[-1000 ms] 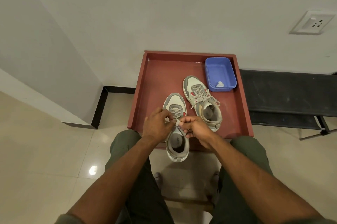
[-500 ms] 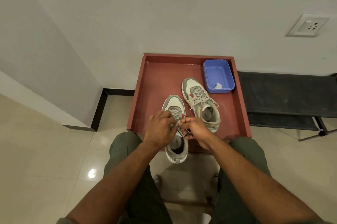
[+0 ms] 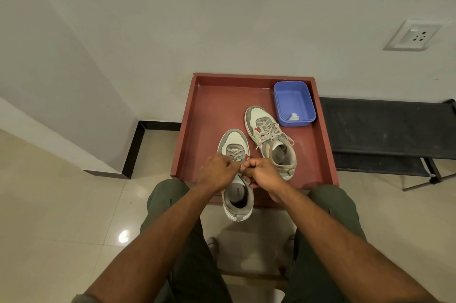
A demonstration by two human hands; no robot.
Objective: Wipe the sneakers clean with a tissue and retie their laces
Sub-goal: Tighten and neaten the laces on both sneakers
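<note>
Surface: red-brown tray (image 3: 209, 115), white wall behind, tiled floor (image 3: 49, 216).
Near sneaker (image 3: 237, 200): under both hands.
Left hand (image 3: 217, 170), right hand (image 3: 265, 174): fingers clenched, pinching its laces (image 3: 235, 153).
Tied sneaker (image 3: 271, 141): beyond right fingers.

2 sneakers (image 3: 237, 174) (image 3: 271, 140) (1 laced), 1 tub (image 3: 293, 103), 1 tray (image 3: 212, 115).

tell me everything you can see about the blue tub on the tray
The blue tub is a small rectangular plastic-looking container with rounded corners, a raised rim and no lid. It sits upright in the far right corner of the red-brown tray, close to the tray's walls. Inside, near its front edge, lies one small crumpled white tissue; the rest of its floor is bare. The toe of the farther sneaker lies just beside its near left corner. Neither hand touches it.
</note>
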